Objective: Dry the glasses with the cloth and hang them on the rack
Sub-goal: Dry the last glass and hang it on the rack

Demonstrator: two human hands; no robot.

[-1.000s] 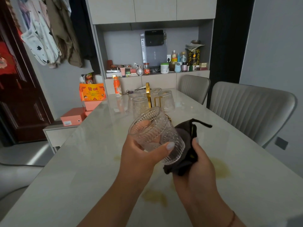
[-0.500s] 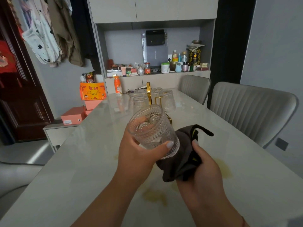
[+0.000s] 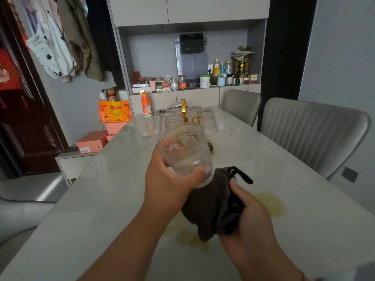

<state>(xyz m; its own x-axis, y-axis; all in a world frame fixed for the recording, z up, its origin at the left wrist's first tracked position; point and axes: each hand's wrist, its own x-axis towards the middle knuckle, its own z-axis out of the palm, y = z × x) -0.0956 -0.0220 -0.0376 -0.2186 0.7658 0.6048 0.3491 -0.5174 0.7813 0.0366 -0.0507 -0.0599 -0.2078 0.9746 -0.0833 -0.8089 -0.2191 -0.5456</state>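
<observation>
My left hand (image 3: 168,179) grips a clear ribbed glass (image 3: 183,151) above the middle of the table, its base turned up and away from me. A dark grey cloth (image 3: 211,201) is bunched against the glass's mouth, and my right hand (image 3: 249,216) is closed on it from below right. Behind the glass stands a gold rack (image 3: 184,110), with several clear glasses (image 3: 207,120) upside down on it.
The pale marble table (image 3: 105,199) carries yellowish stains (image 3: 272,203) near my hands. An orange bottle (image 3: 146,106) stands at its far end. Two grey chairs (image 3: 312,134) line the right side. Orange boxes (image 3: 114,114) sit on a low cabinet at the left.
My left hand has raised the glass and tipped its base further up. The cloth now hangs lower under the glass, and my right hand has slid down and toward me.
</observation>
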